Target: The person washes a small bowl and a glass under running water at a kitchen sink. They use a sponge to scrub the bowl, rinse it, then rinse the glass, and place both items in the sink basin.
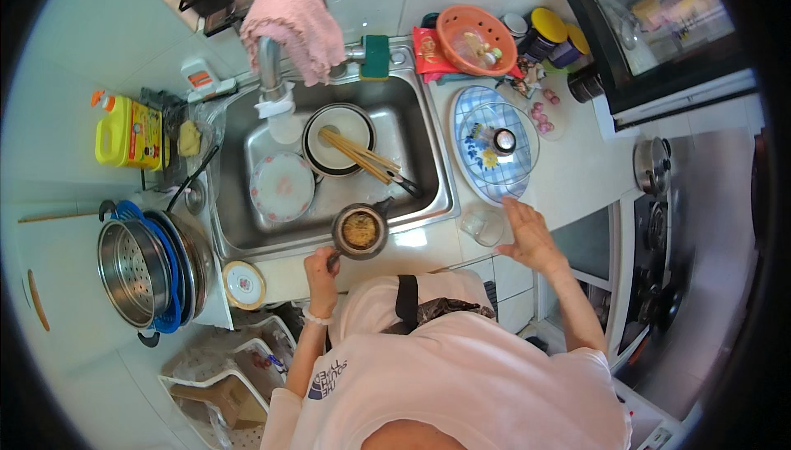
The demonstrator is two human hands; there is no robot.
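Note:
My left hand point(322, 277) grips the side handle of a small dark pot point(382, 237) with a short spout. Yellow-brown contents point(360, 230) show through its round mouth. The pot is at the sink's front rim, spout towards the basin. My right hand point(528, 237) holds nothing, its fingers apart. It is beside a clear glass cup point(483, 227) and near the front end of an oval blue-checked plate point(479, 189); whether it touches either is hard to tell. Over that plate lies a clear glass lid with a dark knob point(504, 141).
The steel sink point(395, 104) holds stacked bowls point(327, 122) with chopsticks point(361, 156) across them, and a floral plate point(282, 185). A towel-draped faucet point(270, 70) overhangs it. An orange basket point(476, 14), nested steamer pots point(130, 277) and a saucer point(243, 285) stand around.

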